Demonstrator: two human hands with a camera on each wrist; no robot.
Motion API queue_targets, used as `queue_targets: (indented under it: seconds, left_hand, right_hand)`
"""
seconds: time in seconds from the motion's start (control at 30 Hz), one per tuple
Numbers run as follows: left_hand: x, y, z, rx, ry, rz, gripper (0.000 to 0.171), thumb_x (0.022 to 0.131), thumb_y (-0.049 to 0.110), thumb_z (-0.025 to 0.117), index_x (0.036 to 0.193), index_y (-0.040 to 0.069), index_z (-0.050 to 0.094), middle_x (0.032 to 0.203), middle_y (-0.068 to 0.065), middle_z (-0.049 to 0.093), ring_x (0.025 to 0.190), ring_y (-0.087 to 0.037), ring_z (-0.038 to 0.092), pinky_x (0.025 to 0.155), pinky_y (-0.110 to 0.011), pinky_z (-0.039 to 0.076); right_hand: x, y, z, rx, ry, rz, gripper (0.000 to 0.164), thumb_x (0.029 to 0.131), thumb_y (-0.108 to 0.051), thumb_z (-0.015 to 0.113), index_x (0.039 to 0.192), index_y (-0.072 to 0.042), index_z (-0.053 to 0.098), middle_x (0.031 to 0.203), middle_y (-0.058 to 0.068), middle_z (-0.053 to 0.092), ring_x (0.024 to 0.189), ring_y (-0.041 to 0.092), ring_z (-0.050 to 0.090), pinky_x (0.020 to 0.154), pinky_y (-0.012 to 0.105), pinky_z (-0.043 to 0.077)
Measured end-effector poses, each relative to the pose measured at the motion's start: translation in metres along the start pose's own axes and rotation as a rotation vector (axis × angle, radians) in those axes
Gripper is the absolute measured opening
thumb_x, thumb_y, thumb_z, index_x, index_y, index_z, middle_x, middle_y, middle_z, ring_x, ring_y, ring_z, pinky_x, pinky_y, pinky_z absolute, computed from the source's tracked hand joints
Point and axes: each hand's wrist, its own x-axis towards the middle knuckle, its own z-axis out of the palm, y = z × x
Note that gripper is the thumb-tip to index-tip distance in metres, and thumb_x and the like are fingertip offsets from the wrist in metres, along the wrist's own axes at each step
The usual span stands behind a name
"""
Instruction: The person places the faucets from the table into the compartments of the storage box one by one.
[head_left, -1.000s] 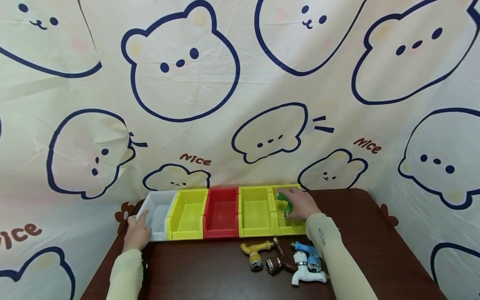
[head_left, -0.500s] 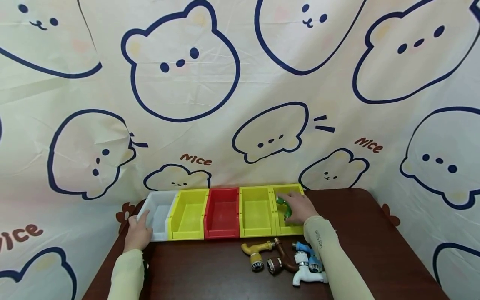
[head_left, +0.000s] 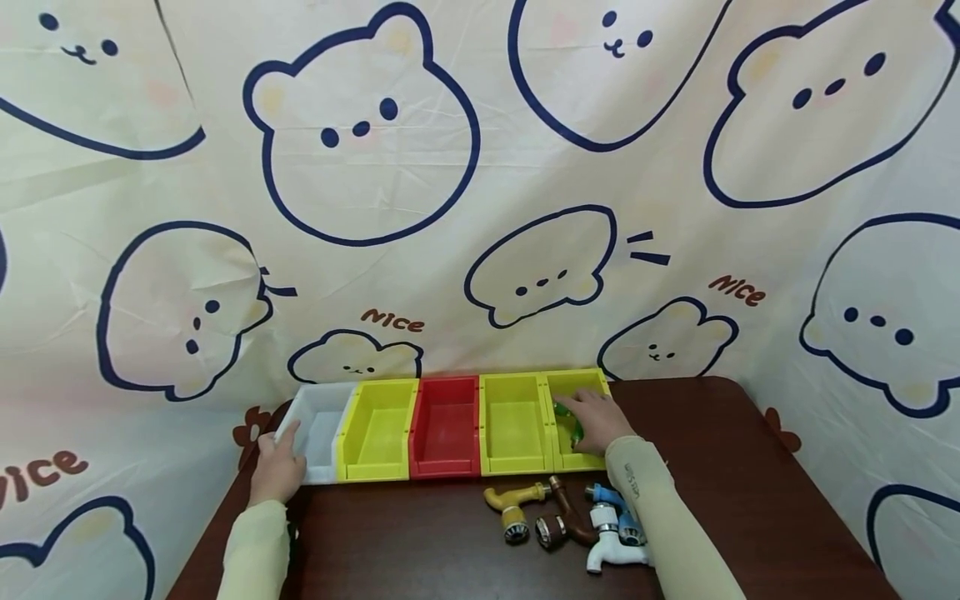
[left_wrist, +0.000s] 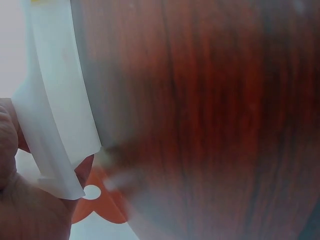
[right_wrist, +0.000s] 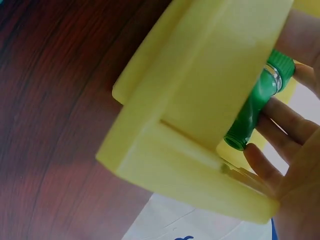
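Note:
In the head view my left hand [head_left: 276,473] grips the near left edge of the white bin [head_left: 321,427]; the left wrist view has the white wall [left_wrist: 55,100] between thumb and fingers. At the other end of the row, my right hand [head_left: 602,425] is inside the rightmost yellow bin [head_left: 576,380], holding a green faucet [head_left: 561,409]. Seen from the right wrist, fingertips rest along the green faucet's body [right_wrist: 254,102], its ribbed cap [right_wrist: 282,66] pointing up and right. The hand hides part of the faucet in the head view.
Between the end bins stand a yellow bin [head_left: 382,429], a red bin [head_left: 446,429] and another yellow bin [head_left: 513,425]. In front lie a yellow faucet [head_left: 513,505], a brown one [head_left: 570,521], a blue one [head_left: 611,497] and a white one [head_left: 618,552], near the right forearm.
My right hand has shifted slightly inside the rightmost yellow bin, and less of the green faucet shows past it. My left hand stays on the white bin.

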Motion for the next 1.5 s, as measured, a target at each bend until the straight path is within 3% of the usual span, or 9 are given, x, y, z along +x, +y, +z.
queue_targets:
  seconds: [0.4, 0.73, 1.07, 1.5]
  left_hand:
    - [-0.0013, 0.0028, 0.0014, 0.023, 0.017, -0.017, 0.067, 0.098, 0.003, 0.046, 0.161, 0.001, 0.023, 0.148, -0.036, 0.014, 0.118, -0.055, 0.044, 0.1, -0.068, 0.043]
    - [-0.0029, 0.0, -0.0009, 0.003, 0.005, -0.024, 0.067, 0.098, 0.004, 0.044, 0.162, 0.002, 0.022, 0.15, -0.036, 0.013, 0.123, -0.056, 0.042, 0.099, -0.069, 0.043]
    - [-0.0021, -0.0004, -0.0005, -0.005, -0.006, -0.014, 0.069, 0.098, 0.005, 0.044, 0.163, 0.005, 0.02, 0.146, -0.037, 0.014, 0.113, -0.056, 0.046, 0.094, -0.067, 0.045]
    - [-0.0024, -0.0036, 0.0008, 0.01, 0.016, 0.014, 0.069, 0.097, 0.006, 0.043, 0.162, 0.002, 0.022, 0.145, -0.039, 0.017, 0.111, -0.055, 0.05, 0.089, -0.064, 0.046]
  right_hand:
    - [0.0034, 0.0071, 0.0055, -0.034, -0.018, -0.043, 0.094, 0.073, -0.025, 0.095, 0.155, -0.023, 0.05, 0.131, 0.008, 0.061, 0.12, 0.031, 0.058, 0.101, 0.051, 0.05]
    - [0.0047, 0.0033, 0.0057, -0.045, -0.036, -0.009, 0.091, 0.073, -0.025, 0.095, 0.153, -0.023, 0.052, 0.126, 0.009, 0.062, 0.11, 0.029, 0.06, 0.096, 0.049, 0.052]
    - [0.0061, 0.0001, -0.0001, -0.053, -0.12, 0.046, 0.088, 0.078, -0.023, 0.092, 0.154, -0.026, 0.05, 0.135, 0.009, 0.061, 0.11, 0.028, 0.062, 0.088, 0.047, 0.055]
    - [0.0104, -0.0016, 0.0037, -0.09, -0.165, 0.085, 0.087, 0.079, -0.023, 0.091, 0.155, -0.031, 0.049, 0.145, 0.012, 0.059, 0.109, 0.031, 0.066, 0.078, 0.043, 0.057]
